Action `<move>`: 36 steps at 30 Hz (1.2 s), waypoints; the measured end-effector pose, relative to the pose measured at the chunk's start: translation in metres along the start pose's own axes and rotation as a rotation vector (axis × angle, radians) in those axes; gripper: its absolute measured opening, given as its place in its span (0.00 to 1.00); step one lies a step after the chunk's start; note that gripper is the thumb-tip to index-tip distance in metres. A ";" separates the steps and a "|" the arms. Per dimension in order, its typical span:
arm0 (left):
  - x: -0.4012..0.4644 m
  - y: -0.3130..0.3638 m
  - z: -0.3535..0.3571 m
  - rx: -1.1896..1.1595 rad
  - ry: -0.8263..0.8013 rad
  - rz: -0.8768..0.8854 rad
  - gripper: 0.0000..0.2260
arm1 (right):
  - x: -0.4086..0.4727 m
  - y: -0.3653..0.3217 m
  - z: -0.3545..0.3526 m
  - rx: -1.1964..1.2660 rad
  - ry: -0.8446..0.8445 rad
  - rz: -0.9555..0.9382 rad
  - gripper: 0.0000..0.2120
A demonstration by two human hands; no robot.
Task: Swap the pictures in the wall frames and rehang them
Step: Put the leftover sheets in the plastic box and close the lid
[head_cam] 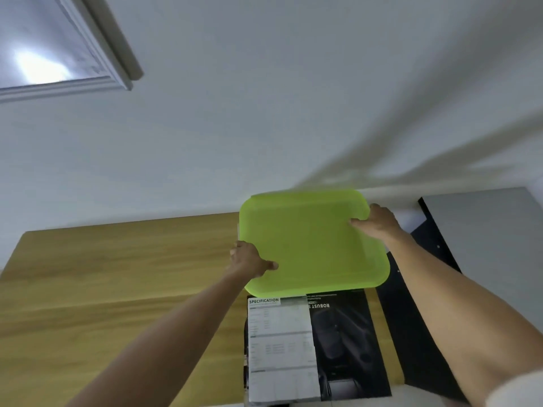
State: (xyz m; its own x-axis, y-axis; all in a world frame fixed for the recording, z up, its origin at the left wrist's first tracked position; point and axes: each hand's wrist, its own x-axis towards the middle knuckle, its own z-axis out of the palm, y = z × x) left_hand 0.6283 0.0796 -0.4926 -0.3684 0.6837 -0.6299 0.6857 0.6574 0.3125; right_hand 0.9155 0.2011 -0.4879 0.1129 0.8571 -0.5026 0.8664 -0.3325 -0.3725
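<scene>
Gripping green tray (311, 245) both-handed; brochure (317, 348) beneath; frame (97, 48) upper-left.

The white-framed picture (58, 45) on the wall is cut off by the top and left edges, and its content is washed out by a bright glare. The fingers of the left hand (249, 261) and the right hand (379, 221) are hidden behind the lime-green square plastic tray (311, 242); only the thumbs are seen on its face. The far part of the black printed poster (346, 342) is covered by the tray, and its small print cannot be read. The white specification sheet (279, 348) is blurred below its heading. The light wooden tabletop (117, 274) is cut off at left and bottom
</scene>
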 end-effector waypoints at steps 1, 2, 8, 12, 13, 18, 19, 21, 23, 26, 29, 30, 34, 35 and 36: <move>0.000 0.000 0.001 -0.014 0.003 -0.010 0.55 | 0.010 0.003 0.001 0.009 -0.019 0.010 0.44; 0.000 -0.001 0.002 -0.025 0.013 -0.013 0.55 | 0.030 0.011 0.004 0.003 -0.037 0.027 0.47; -0.004 -0.003 0.001 -0.036 0.079 -0.036 0.49 | 0.038 0.003 -0.004 0.047 -0.089 0.087 0.41; -0.005 -0.007 -0.001 -0.020 0.119 -0.047 0.48 | 0.024 -0.005 -0.009 0.068 -0.083 0.147 0.44; -0.006 -0.008 -0.002 -0.017 0.123 -0.050 0.48 | 0.023 -0.005 -0.010 0.082 -0.086 0.152 0.45; -0.005 -0.011 -0.005 -0.087 0.119 -0.035 0.48 | 0.017 -0.002 -0.015 0.264 -0.109 0.161 0.40; -0.006 -0.011 -0.006 -0.095 0.125 -0.026 0.48 | 0.016 -0.001 -0.016 0.305 -0.112 0.167 0.40; -0.006 -0.013 -0.007 -0.105 0.137 -0.014 0.48 | 0.014 0.002 -0.016 0.351 -0.108 0.162 0.39; -0.006 -0.016 -0.009 -0.125 0.143 -0.004 0.47 | 0.012 0.001 -0.014 0.392 -0.087 0.116 0.31; -0.007 -0.022 -0.014 -0.188 0.133 0.022 0.45 | 0.005 -0.001 -0.013 0.455 -0.023 0.042 0.35; -0.012 -0.029 -0.025 -0.272 0.124 0.054 0.42 | -0.005 0.002 -0.016 0.514 -0.071 0.047 0.45; -0.014 -0.032 -0.029 -0.286 0.125 0.065 0.42 | -0.006 0.005 -0.016 0.500 -0.127 0.047 0.47; -0.020 -0.051 -0.046 -0.337 0.132 0.093 0.44 | -0.030 0.008 -0.019 0.492 -0.332 0.015 0.47; -0.020 -0.059 -0.050 -0.350 0.141 0.098 0.45 | -0.043 0.004 -0.018 0.516 -0.347 -0.025 0.44; -0.020 -0.068 -0.054 -0.367 0.158 0.110 0.47 | -0.054 0.001 -0.015 0.531 -0.326 -0.071 0.40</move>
State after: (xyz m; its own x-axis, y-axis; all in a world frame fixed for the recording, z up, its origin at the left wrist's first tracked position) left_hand 0.5550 0.0382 -0.4631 -0.4165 0.7777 -0.4709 0.4676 0.6274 0.6227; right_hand 0.9174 0.1607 -0.4492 -0.1627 0.7480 -0.6434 0.4973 -0.5010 -0.7083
